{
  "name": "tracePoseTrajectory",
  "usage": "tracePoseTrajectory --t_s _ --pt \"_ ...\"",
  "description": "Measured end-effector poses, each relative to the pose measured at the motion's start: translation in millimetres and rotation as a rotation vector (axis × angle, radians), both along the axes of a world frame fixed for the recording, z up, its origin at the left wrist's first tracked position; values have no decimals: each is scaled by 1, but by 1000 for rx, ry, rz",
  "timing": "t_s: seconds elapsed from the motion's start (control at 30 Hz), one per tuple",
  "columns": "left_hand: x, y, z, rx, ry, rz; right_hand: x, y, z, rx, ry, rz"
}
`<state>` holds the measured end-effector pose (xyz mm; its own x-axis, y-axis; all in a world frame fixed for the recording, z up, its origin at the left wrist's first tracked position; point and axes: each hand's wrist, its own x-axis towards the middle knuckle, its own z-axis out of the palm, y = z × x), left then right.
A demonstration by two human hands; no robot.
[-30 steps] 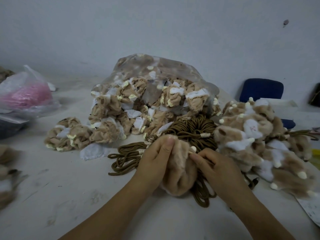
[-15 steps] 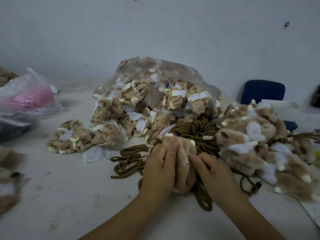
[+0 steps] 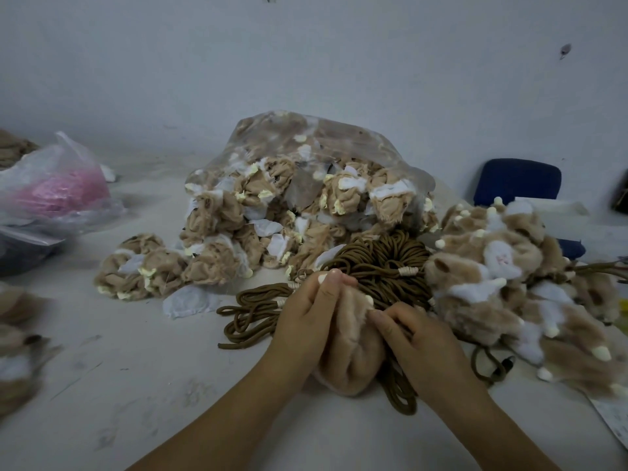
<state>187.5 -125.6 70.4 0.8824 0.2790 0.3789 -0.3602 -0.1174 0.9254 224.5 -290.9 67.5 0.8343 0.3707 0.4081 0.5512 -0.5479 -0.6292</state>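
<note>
A small toy workshop: a clear bag (image 3: 306, 154) stuffed with plush skins, a heap of finished plush toys (image 3: 503, 266) and bundled brown cords (image 3: 384, 263) crowd a scuffed white table (image 3: 136, 385) against a bare wall (image 3: 306, 62), a blue chair (image 3: 516, 181) behind.

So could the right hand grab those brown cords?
Probably yes: the brown cords lie right behind the right hand, nothing between them, but it pinches the tan plush piece now and would need to let go.
</note>
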Motion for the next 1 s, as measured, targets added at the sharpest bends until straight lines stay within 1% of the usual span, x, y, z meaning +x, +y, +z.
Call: tracePoseTrajectory --t_s 0.13,0.23,0.3,0.37,0.5,0.63,0.8,1.0 --pt "1 1 -1 3 -30 44 -1 0 -2 -16 -27 16" --pt "1 3 -1 -38 -56 62 1 -5 1 -78 -134 7" --pt "1 3 -1 -25 -55 43 2 -8 3 -125 -206 6" --pt "0 1 -2 -24 -52 13 2 -9 4 -135 -228 6" --pt "0 -9 -5 -81 -53 -12 -2 -2 1 9 -71 34" --pt "3 -17 -10 -131 -15 -7 -5 4 -1 107 36 58" --pt "5 -11 -17 -87 -65 34 -5 4 0 109 58 87" --pt "4 -10 -17 -136 -102 115 -2 3 -4 59 30 68"
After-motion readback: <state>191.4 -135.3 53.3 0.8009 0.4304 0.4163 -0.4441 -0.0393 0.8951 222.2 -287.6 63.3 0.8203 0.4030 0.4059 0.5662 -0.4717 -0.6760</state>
